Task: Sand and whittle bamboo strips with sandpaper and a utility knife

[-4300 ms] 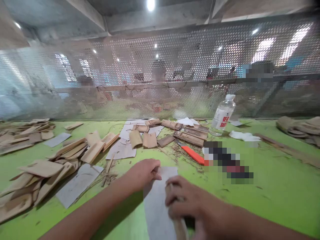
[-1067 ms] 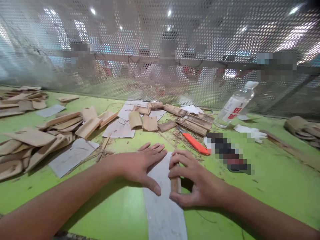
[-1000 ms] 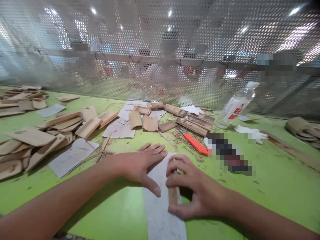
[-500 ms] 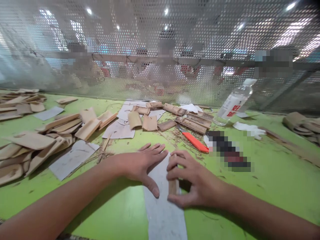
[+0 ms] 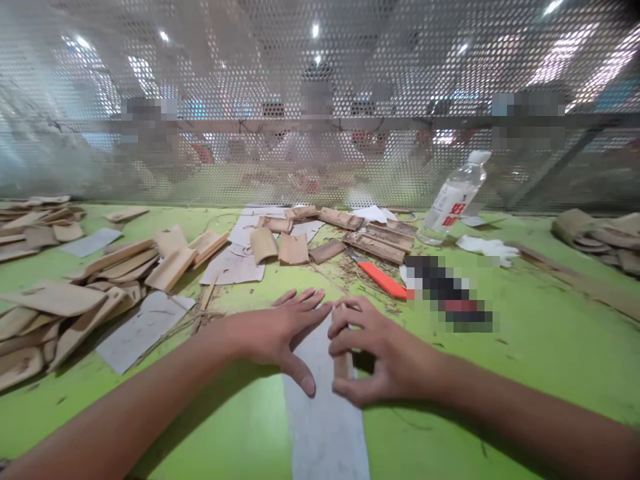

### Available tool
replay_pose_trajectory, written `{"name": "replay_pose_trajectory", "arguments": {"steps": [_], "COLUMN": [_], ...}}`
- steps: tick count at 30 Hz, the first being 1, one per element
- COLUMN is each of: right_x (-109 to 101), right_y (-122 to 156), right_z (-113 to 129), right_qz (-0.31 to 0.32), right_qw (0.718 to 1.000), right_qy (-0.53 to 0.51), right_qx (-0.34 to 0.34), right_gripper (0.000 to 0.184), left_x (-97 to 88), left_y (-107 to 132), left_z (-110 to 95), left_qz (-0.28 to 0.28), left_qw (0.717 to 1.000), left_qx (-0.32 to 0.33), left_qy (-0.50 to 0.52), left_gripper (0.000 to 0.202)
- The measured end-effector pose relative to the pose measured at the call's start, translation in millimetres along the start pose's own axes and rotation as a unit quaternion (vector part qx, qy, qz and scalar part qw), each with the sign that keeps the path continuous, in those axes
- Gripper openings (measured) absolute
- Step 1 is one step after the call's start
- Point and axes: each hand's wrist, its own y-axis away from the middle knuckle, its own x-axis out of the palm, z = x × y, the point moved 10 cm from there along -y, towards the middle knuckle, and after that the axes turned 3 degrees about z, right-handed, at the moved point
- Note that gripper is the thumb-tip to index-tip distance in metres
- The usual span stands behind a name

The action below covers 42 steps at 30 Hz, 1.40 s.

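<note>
A long pale grey strip of paper lies on the green table in front of me. My left hand is open, fingers stretched out and thumb apart, resting over the strip's left side. My right hand grips a small bamboo piece between thumb and fingertips, on the right part of the strip. The fingers cover much of that piece. Just beyond the hands lie an orange-handled utility knife and several short curved bamboo pieces.
Piles of bamboo pieces spread along the left, with another pile at far right. A clear bottle stands near a white glove. Perforated mesh borders the back. Paper sheets and shavings lie about.
The view has shifted slightly, so the scene sits a little further left. Both hands keep nearly the same pose, the right still holding the bamboo piece on the strip.
</note>
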Motion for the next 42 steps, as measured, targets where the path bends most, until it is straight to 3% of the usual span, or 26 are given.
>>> {"name": "replay_pose_trajectory", "arguments": {"steps": [4, 7, 12, 17, 22, 27, 32, 36, 40, 42], "right_x": [6, -3, 11, -5, 7, -6, 3, -1, 8, 4], "right_y": [1, 1, 4, 4, 4, 0, 1, 4, 6, 6], "right_z": [4, -5, 8, -13, 4, -12, 2, -5, 9, 3], "right_qz": [0.045, 0.006, 0.080, 0.033, 0.050, 0.000, 0.026, 0.002, 0.036, 0.011], "right_qw": [0.998, 0.999, 0.997, 0.998, 0.999, 0.997, 1.000, 0.998, 0.999, 0.999], "right_qy": [-0.035, 0.026, -0.022, 0.042, -0.005, 0.048, -0.009, 0.035, -0.023, 0.001], "right_qx": [-0.032, 0.026, -0.013, 0.044, -0.006, 0.062, 0.004, 0.061, 0.006, 0.042], "right_gripper": [0.033, 0.026, 0.033, 0.043, 0.040, 0.033, 0.041, 0.034, 0.041, 0.037], "left_x": [4.2, 4.1, 5.1, -0.3, 3.8, 2.3, 6.3, 4.3, 5.5, 4.0], "left_y": [0, 0, 0, 1, 1, 2, 1, 1, 2, 3], "left_z": [1, 1, 2, 0, 2, 2, 4, 4, 1, -1], "left_qz": [0.026, 0.026, 0.027, -0.005, 0.011, 0.008, 0.032, 0.029, 0.047, 0.046], "left_qw": [0.999, 0.999, 0.999, 1.000, 1.000, 1.000, 0.999, 0.999, 0.998, 0.998], "left_qx": [-0.014, -0.025, -0.020, -0.004, -0.001, -0.011, -0.019, -0.028, -0.036, -0.040], "left_qy": [-0.013, -0.011, -0.006, 0.005, 0.004, 0.007, -0.003, -0.006, -0.006, -0.005], "left_gripper": [0.130, 0.129, 0.128, 0.126, 0.129, 0.129, 0.131, 0.130, 0.131, 0.130]}}
